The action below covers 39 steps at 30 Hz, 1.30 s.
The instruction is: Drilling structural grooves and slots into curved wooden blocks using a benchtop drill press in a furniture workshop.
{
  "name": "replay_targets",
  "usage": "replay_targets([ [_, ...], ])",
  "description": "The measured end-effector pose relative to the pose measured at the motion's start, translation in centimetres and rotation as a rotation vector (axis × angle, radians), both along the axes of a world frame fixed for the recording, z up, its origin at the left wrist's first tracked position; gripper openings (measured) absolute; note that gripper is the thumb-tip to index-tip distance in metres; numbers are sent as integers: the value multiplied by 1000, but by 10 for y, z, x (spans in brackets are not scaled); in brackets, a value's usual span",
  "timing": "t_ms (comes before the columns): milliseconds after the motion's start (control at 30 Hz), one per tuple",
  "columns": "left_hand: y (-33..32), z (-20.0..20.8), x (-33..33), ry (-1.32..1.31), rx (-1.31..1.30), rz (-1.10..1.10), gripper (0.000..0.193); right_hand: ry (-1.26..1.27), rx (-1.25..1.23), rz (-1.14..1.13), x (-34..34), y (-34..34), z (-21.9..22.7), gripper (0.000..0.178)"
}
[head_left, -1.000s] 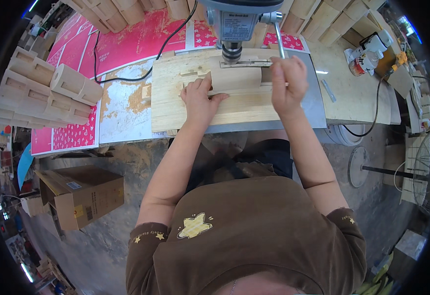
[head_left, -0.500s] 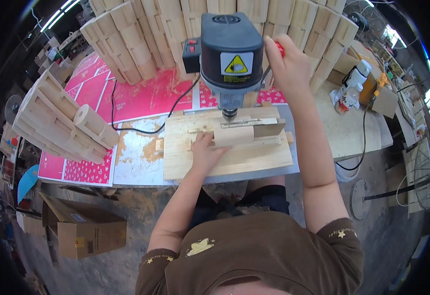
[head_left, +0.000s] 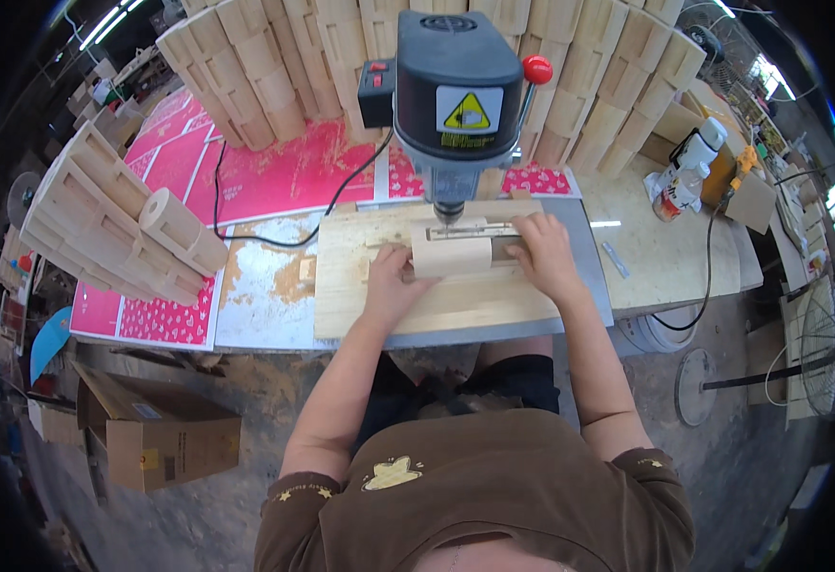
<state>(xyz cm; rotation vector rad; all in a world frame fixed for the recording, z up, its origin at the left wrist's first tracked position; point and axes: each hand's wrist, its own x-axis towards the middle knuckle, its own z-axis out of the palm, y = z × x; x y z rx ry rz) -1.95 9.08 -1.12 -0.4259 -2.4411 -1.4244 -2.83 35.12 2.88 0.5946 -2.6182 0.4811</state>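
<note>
Under the black drill press (head_left: pixel 460 91), a pale rounded wooden block (head_left: pixel 451 259) with a slot in its upper side lies on a flat wooden board (head_left: pixel 360 310). At the block's left end my left hand (head_left: pixel 396 286) is closed, thumb on the near side and fingers beyond. My right hand (head_left: pixel 546 255) grips the right end of the narrow jig (head_left: pixel 503 251) on which the block sits; its palm side is hidden. The drill chuck (head_left: pixel 449 212) points down just over the slot; whether the bit touches wood cannot be told. The lever's red knob (head_left: pixel 536 69) stands free.
Tall stacks of similar wooden blocks (head_left: pixel 618 81) wall the back, and another stack (head_left: pixel 112 224) leans at the left. A black cord (head_left: pixel 274 243) loops over the pink sheet (head_left: pixel 284 181). Bottles (head_left: pixel 684 186) stand at the right. An open cardboard box (head_left: pixel 174 448) sits on the floor.
My right hand has let go of the drill press lever and come down to the jig's right end. The lever has swung up, its red knob exposed. My left hand stays at the block.
</note>
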Motion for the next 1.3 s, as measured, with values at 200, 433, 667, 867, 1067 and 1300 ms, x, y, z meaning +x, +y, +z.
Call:
replay_targets([
  [200,-58,9,22,-12,-1,-2,29,-5,14,-57,2,-1,0,29],
  [433,-95,38,34,-497,490,133,26,-3,-83,-11,6,-3,1,31],
  [667,-59,39,23,-793,666,233,39,-14,-113,61,19,-11,2,31],
  [867,-13,30,10,-815,591,108,49,36,-103,82,19,-22,-1,35],
  [1067,-15,8,17,-443,550,7,56,34,-104,18,12,-12,-7,43],
  [1300,-6,-20,26,76,-260,239,79,86,-117,0,-9,-29,-17,49],
])
